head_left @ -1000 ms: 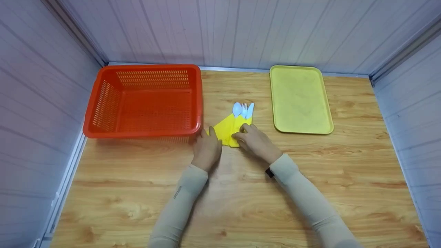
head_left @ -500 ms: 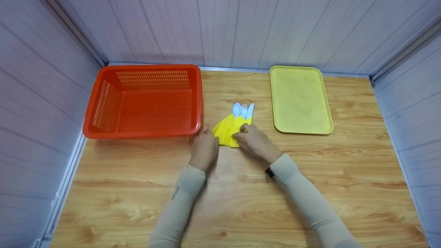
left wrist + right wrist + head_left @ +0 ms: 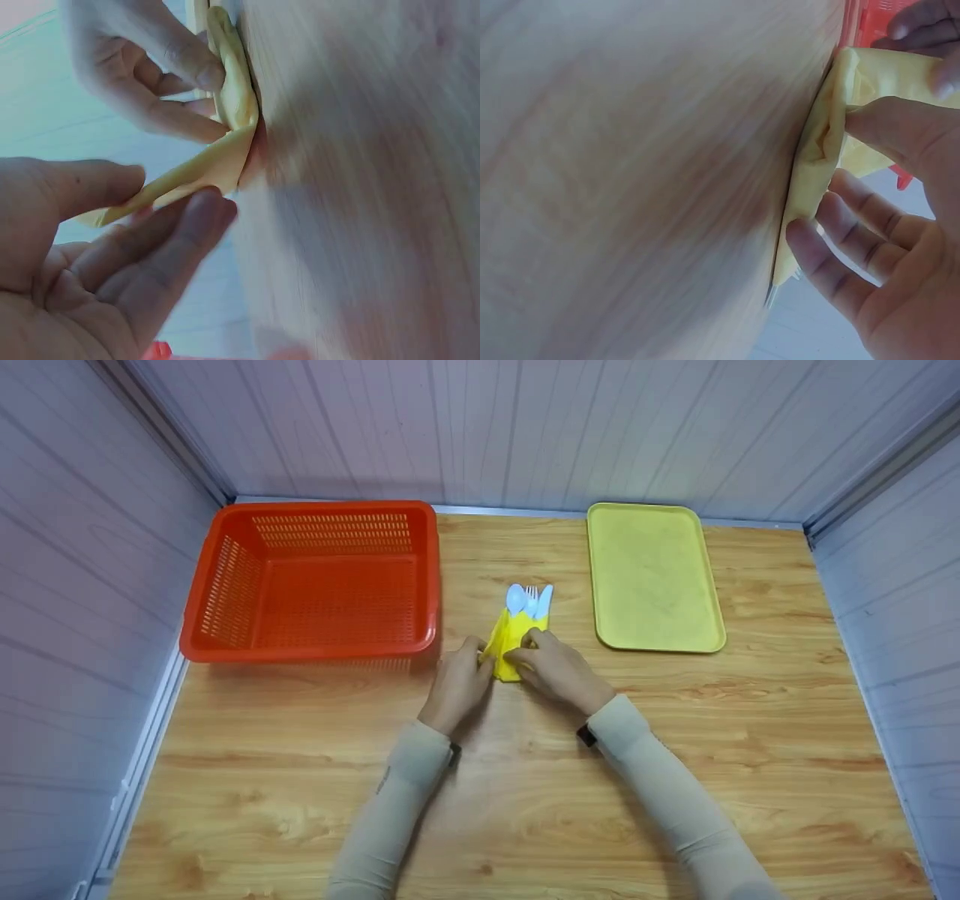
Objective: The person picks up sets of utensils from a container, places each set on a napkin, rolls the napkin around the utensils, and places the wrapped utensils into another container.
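Observation:
A yellow napkin (image 3: 523, 649) is folded around a spoon (image 3: 516, 598), a fork (image 3: 531, 601) and a knife (image 3: 545, 601), whose pale blue upper ends stick out at its far edge. The left hand (image 3: 459, 684) pinches the napkin's loose left flap, lifted off the table in the left wrist view, between thumb and fingers (image 3: 199, 217). On the folded part, the right hand (image 3: 559, 667) rests with its thumb and fingertips on the cloth. In the right wrist view, the thumb (image 3: 900, 124) and spread fingers of that hand touch the napkin bundle (image 3: 810, 180).
A red-orange basket (image 3: 431, 585) stands at the back left of the wooden table (image 3: 510, 810). At the back right lies a yellow tray (image 3: 656, 577). Pale panel walls (image 3: 480, 435) close in the back and both sides.
The left hand has taken hold of the napkin's left flap and drawn it up and to the right, so the flap looks narrower. The right hand has stayed in place.

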Motion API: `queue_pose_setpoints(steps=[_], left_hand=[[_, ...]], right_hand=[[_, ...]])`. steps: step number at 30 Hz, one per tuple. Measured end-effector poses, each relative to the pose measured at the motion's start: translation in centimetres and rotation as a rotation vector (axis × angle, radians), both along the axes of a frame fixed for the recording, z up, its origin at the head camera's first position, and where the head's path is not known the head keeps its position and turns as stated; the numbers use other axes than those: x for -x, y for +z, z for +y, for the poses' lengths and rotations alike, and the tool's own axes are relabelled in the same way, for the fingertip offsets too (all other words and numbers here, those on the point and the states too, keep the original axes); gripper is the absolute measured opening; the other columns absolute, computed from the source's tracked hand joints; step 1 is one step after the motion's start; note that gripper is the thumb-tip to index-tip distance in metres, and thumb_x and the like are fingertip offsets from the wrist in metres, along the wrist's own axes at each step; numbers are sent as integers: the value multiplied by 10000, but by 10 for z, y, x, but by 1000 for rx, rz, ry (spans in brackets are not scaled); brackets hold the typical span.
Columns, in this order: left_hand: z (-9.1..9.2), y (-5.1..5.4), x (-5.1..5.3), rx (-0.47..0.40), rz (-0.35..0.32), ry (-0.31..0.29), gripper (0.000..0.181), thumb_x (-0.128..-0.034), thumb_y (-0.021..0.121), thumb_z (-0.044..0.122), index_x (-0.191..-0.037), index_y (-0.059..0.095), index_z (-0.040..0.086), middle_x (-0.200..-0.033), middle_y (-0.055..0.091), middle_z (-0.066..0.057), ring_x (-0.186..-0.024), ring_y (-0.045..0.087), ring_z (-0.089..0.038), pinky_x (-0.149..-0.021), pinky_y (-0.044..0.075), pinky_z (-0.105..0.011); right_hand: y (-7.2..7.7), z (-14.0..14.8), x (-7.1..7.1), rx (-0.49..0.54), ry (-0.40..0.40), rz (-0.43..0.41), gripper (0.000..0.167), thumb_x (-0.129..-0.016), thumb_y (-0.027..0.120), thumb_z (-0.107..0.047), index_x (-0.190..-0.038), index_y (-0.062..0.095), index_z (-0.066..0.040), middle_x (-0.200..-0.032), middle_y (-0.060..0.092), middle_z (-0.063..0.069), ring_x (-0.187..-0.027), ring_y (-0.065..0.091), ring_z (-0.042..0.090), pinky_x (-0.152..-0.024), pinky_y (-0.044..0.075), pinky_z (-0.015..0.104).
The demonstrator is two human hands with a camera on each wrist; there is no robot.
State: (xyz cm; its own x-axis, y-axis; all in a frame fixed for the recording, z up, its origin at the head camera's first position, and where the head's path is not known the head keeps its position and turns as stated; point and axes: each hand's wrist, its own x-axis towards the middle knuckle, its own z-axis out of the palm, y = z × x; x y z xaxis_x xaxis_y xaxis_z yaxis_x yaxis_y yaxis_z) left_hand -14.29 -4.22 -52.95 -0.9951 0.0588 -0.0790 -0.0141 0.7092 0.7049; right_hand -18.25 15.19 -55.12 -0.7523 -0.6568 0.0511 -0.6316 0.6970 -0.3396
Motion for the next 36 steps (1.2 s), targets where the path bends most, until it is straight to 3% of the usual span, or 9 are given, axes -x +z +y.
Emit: queue_pose_setpoints(steps=[5,12,17,22,28,31,36], left_hand=[[9,3,0,-17,-18,-11,214,-999,622,197,-1163,611,60,-717,590,-24,-631,550,-184,-547,446,-297],[20,0,-1,-7,117,-73,192,-995,623,174,-1139,622,45,-721,615,-60,-633,565,-222,-524,445,-344],[27,-4,0,-2,161,-93,145,-997,611,154,-1098,618,50,-778,653,-79,-658,614,-222,-558,511,-365],[34,-8,0,11,168,-120,98,-1004,591,141,-1050,605,57,-768,653,-77,-665,638,-227,-566,532,-380],[39,-12,1,41,208,-145,64,-1001,581,122,-1019,602,65,-750,664,-102,-670,670,-275,-559,531,-425],[41,-14,1,64,202,-163,67,-1000,573,120,-1021,601,63,-747,659,-102,-665,669,-283,-555,528,-434],[43,-15,1,83,183,-197,78,-1003,560,130,-1028,589,62,-766,647,-84,-665,649,-250,-563,527,-410]], right_hand=[[-3,2,3,35,33,30,228,-952,684,-130,-1170,747,-104,-1204,571,142,-1037,550,283,-816,509,380],[-2,7,9,8,75,45,202,-950,680,-148,-1118,742,-55,-1242,628,124,-1077,567,310,-910,484,403],[2,10,13,-12,42,-33,253,-951,669,-153,-1162,665,-14,-1196,638,135,-1117,557,317,-964,462,431],[3,13,16,56,17,-120,287,-919,686,-105,-1169,601,6,-1148,630,145,-1138,539,333,-994,444,447],[5,16,18,141,12,-223,320,-878,736,-108,-1157,616,-6,-1133,632,122,-1097,540,299,-959,452,445],[4,20,19,169,3,-280,329,-877,743,-112,-1171,622,-29,-1151,623,101,-1083,533,268,-941,454,433],[2,28,18,218,-2,-319,238,-881,672,-40,-1112,613,-52,-1033,601,87,-995,526,258,-856,457,431]])
